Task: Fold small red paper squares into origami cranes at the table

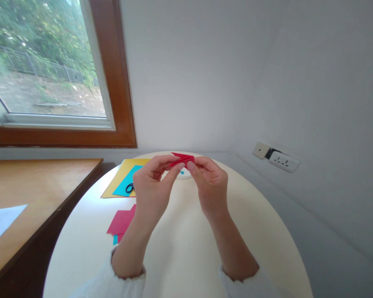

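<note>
A small piece of folded red paper (184, 158) is held up between both hands, above the far part of the round table. My left hand (153, 180) pinches its left side between thumb and fingers. On the right side, my right hand (211, 182) grips the paper with the thumb in front and the fingers behind. The fold has a pointed flap at its upper left, and fingers hide part of it. Just beneath the hands lies a white round item (184, 175) with a small blue bit on it, mostly covered.
Yellow sheets (112, 187) and a blue sheet (120, 187) lie at the table's left, with black-handled scissors (129, 188) on top. Nearer are pink-red paper pieces (120, 222). A wooden desk (34, 182) adjoins on the left; a wall socket (282, 161) is at right.
</note>
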`<action>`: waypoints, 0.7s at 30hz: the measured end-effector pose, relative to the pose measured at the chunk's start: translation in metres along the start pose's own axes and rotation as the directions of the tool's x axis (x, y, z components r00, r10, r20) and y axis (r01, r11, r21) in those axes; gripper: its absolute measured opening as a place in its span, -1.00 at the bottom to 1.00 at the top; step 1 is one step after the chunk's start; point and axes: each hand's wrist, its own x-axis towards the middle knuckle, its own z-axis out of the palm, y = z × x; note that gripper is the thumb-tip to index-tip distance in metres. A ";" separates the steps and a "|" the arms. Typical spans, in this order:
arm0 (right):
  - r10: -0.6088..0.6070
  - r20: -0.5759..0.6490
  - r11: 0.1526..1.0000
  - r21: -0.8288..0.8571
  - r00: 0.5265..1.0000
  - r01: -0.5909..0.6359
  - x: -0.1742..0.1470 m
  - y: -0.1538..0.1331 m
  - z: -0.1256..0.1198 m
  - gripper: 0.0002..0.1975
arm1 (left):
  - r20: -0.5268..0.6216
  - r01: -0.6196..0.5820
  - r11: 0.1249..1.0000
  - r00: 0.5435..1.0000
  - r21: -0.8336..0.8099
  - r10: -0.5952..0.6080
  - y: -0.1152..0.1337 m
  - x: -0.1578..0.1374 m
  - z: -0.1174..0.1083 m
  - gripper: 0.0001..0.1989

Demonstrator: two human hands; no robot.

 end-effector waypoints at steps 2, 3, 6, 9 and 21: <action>-0.024 -0.038 0.999 -0.027 0.999 0.023 -0.001 0.000 0.001 -0.88 | -0.002 -0.012 1.000 1.000 0.026 0.012 -0.002 0.000 -0.001 -0.92; -0.050 -0.067 0.997 -0.055 0.996 0.046 -0.001 0.000 0.001 -0.84 | 0.001 -0.025 0.999 1.000 0.047 0.025 -0.003 0.000 -0.001 -0.92; -0.161 -0.110 0.975 -0.175 0.981 0.140 -0.001 -0.001 -0.001 -0.77 | 0.027 -0.090 0.989 0.996 0.120 0.088 -0.007 0.001 -0.003 -0.94; -0.223 -0.062 0.949 -0.243 0.973 0.202 0.000 -0.003 -0.004 -0.85 | 0.057 -0.139 0.980 0.990 0.145 0.132 -0.010 0.001 -0.005 -0.91; -0.166 -0.082 0.971 -0.188 0.983 0.148 -0.001 -0.002 -0.004 -0.91 | 0.047 -0.007 1.000 0.999 0.008 0.006 -0.005 0.002 -0.002 -0.88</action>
